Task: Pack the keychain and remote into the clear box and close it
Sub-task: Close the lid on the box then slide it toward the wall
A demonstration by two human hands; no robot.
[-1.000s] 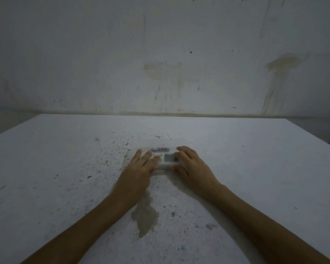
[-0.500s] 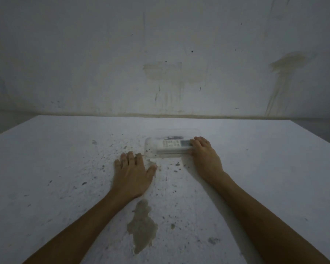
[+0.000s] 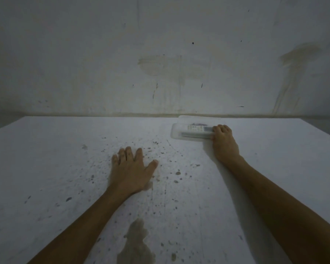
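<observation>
The clear box [image 3: 176, 131] lies flat near the table's far edge, right of centre, with its lid down. Through the plastic I see the white remote [image 3: 195, 129] and a dark strip behind it that may be the keychain [image 3: 199, 124]; it is too blurred to be sure. My right hand [image 3: 224, 143] is stretched far forward, its fingers curled over the box's right end. My left hand [image 3: 131, 169] rests flat on the table, palm down and fingers apart, well to the left of the box and holding nothing.
The white table [image 3: 65, 159] is speckled with dark spots and has a brown stain [image 3: 136, 242] near the front. A stained wall [image 3: 160, 63] rises right behind the table's far edge, close behind the box.
My right hand has slid the box away from me and to the right, up to the far edge. My left hand came off the box and now lies flat on the table.
</observation>
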